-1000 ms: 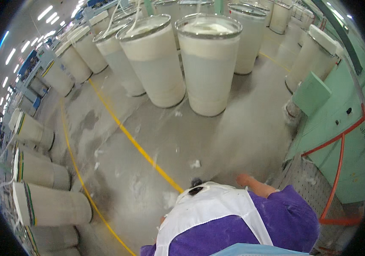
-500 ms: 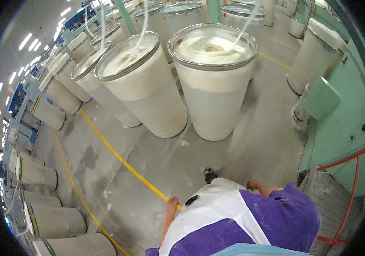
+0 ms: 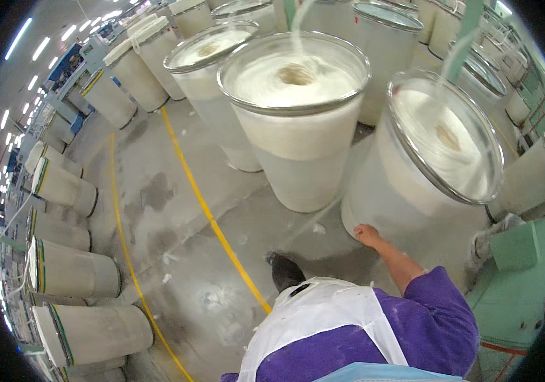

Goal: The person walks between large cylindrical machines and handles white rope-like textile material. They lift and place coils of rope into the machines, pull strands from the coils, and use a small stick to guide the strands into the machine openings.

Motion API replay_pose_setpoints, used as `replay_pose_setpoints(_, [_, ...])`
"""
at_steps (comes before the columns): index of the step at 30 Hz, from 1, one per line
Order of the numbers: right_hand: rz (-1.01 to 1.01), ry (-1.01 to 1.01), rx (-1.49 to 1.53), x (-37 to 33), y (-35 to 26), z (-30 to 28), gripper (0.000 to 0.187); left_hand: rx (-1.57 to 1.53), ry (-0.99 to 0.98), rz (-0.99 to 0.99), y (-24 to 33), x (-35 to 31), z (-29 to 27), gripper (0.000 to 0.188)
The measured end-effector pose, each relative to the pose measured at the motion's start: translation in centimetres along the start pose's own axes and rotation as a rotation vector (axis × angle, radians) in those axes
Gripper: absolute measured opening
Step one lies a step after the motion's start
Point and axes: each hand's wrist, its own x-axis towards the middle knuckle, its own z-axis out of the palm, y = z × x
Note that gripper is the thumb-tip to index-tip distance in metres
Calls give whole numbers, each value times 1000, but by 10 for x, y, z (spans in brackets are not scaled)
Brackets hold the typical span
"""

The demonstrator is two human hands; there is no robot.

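Note:
My right hand [image 3: 367,235] is in front of the lower side of the right-hand tall white can [image 3: 384,200], its fingers curled with nothing seen in them. Whether it touches the can wall, I cannot tell. My left hand is out of the picture. Coiled white fibre [image 3: 409,118] fills this metal-rimmed can up to its top, around a hollow centre. To its left stands another white can [image 3: 295,178], also full of coiled fibre. A loose white strand of fibre [image 3: 298,32] runs up out of that second can.
More white cans [image 3: 212,89] stand behind and to the left. Along the far left lies a row of cans [image 3: 91,334] beside machinery. Yellow lines [image 3: 205,210] cross the grey floor, with fluff scraps [image 3: 169,258] on it. A green machine panel [image 3: 514,280] is at the right.
I have moved closer to the cans, and they now appear further right. My right hand has reached forward to the right-hand can. My left hand has gone out of view.

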Motion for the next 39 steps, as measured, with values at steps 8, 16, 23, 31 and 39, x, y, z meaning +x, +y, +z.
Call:
replay_pose_setpoints(8, [-189, -482, -235, 83, -113, 84, 37, -81, 147, 155, 60, 160, -122, 27])
replay_pose_setpoints(16, [-417, -44, 99, 246, -418, 64, 34, -650, 152, -97, 119, 247, -245, 29])
replay_pose_setpoints(23, [-958, 804, 233, 350, -711, -26, 31, -257, 117, -67, 145, 275, -280, 30])
replay_pose_setpoints(31, [-1046, 764, -121, 494, -907, -46, 35, -251, 188, -172, 250, 388, -385, 33])
replay_pose_setpoints(39, [-765, 516, -324, 584, -968, -66, 41, -198, 220, -209, 335, 503, -460, 37])
